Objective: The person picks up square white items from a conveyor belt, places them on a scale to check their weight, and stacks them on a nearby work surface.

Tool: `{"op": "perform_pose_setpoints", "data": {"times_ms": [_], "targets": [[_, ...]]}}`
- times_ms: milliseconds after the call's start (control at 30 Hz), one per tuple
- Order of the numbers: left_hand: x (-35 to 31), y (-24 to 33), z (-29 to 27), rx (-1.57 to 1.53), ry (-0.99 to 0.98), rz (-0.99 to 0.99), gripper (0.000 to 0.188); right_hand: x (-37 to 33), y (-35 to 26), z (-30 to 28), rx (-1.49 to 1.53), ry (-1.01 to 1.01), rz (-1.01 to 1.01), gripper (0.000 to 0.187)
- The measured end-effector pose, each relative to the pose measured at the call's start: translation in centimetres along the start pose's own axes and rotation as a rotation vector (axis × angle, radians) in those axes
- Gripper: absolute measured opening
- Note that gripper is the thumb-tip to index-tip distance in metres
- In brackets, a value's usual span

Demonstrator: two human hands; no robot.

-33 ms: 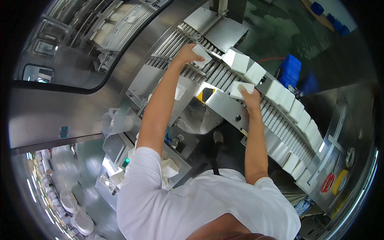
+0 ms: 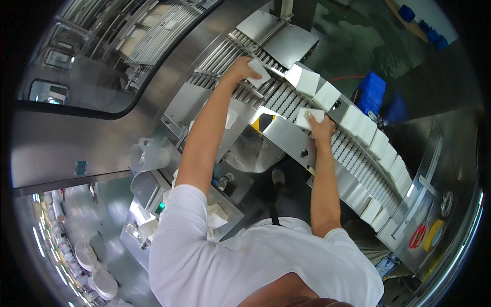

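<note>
At the far end of the conveyor, my left hand (image 2: 239, 70) is closed on a white tissue stack (image 2: 260, 73), which it holds over the metal rollers (image 2: 220, 57). My right hand (image 2: 322, 130) grips another white tissue stack (image 2: 305, 118) above the studded section of the belt (image 2: 286, 98). Its thumb lies on top of the stack; its other fingers are partly hidden. Along the belt's far side leans a row of similar white stacks (image 2: 366, 127), close beyond my right hand. A few more stacks (image 2: 379, 220) rest at the near right end.
A steel machine wall (image 2: 76, 143) with a window stands to my left, beside a clear plastic jug (image 2: 153, 156). Beyond the conveyor is a blue bin-like object (image 2: 372, 92). Red-handled scissors (image 2: 418, 235) and a yellow tape roll (image 2: 434, 234) lie at the right.
</note>
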State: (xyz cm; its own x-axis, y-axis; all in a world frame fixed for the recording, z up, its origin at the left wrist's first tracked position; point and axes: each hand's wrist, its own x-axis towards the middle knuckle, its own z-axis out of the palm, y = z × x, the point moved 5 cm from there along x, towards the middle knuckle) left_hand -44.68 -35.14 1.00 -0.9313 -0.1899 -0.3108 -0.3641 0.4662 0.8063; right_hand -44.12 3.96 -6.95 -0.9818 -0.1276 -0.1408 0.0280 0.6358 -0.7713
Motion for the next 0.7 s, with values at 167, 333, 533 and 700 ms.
{"op": "perform_pose_setpoints", "data": {"times_ms": [167,333,533,700], "targets": [[3.0,-2.2,6.5,0.745,0.088,-0.200,0.094,-3.0,3.9,-3.1,-0.444,0.352,0.059,0.079],[4.7,-1.1,21.1,0.172,0.364,-0.396,0.133,-1.7,17.5,-11.4,-0.278,0.272,0.034,0.091],[-4.7,7.1,26.5,0.136,0.219,0.053,0.053,-0.7,13.9,-15.2,-0.389,0.186,-0.057,0.104],[-29.9,6.8,11.7,-0.109,0.581,0.344,0.061,-6.0,-7.0,-4.6,0.014,-0.087,-0.468,0.070]]}}
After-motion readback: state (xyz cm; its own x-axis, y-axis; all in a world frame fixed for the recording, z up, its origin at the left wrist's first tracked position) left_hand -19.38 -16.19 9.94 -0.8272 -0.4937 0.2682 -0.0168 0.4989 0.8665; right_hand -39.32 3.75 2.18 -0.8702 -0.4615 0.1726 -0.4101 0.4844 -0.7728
